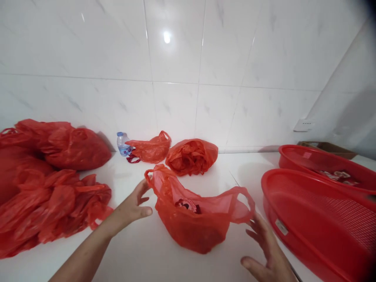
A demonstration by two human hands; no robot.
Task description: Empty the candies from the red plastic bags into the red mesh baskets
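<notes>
A red plastic bag (194, 227) stands on the white table in front of me, its mouth open and a handle loop at each side. Inside it lies something small with a printed pink and dark pattern (188, 204), too partly covered to name. My left hand (136, 205) is at the bag's left side, thumb and fingers apart, fingertips close to the left handle. Beside the right handle is my right hand (263, 246), fingers spread and fingertips near the loop. Whether either hand touches the plastic, I cannot tell.
Several full red bags (73, 147) are heaped at the left. By the tiled wall stand a plastic bottle (123, 145), a smaller red bag (152, 149) and a bundle of red bags (192, 156). Two red baskets (293, 219) sit at the right, before a cardboard box (329, 148).
</notes>
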